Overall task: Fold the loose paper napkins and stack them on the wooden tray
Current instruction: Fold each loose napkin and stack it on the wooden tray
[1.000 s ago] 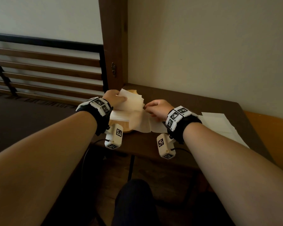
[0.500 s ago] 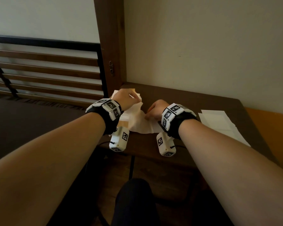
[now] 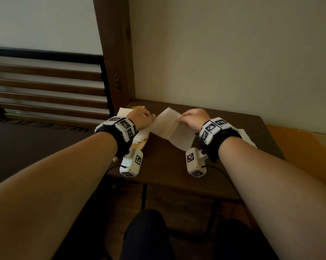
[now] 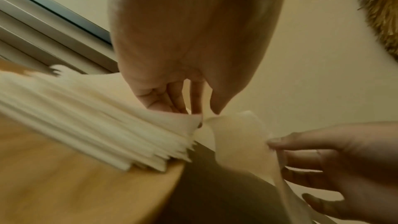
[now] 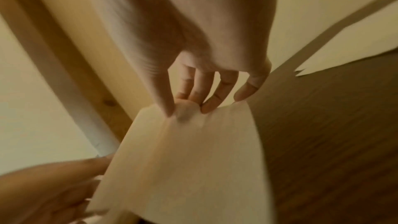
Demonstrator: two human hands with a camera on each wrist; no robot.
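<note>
A pale wooden tray point(image 3: 139, 145) point(image 4: 86, 190) lies at the table's left end and carries a stack of folded white napkins point(image 3: 139, 136) point(image 4: 86, 125). My left hand point(image 3: 141, 119) point(image 4: 202, 113) hovers over the stack, its fingertips and thumb pinching the left corner of one napkin point(image 3: 170, 129) point(image 4: 239, 134) point(image 5: 193, 159). My right hand point(image 3: 193, 119) point(image 5: 185, 108) pinches that napkin's top right edge and holds it off the table, so the sheet hangs between both hands. More loose napkins point(image 3: 247, 136) point(image 5: 349, 45) lie flat behind my right wrist.
The dark brown table point(image 3: 167, 162) stands against a cream wall, with a wooden post point(image 3: 115, 53) at its back left corner. A slatted railing point(image 3: 45, 87) runs off to the left. My knee point(image 3: 145, 235) is below the table's front edge.
My right hand has moved right and up, away from the tray, drawing the napkin out between the hands. My left hand stays over the stack.
</note>
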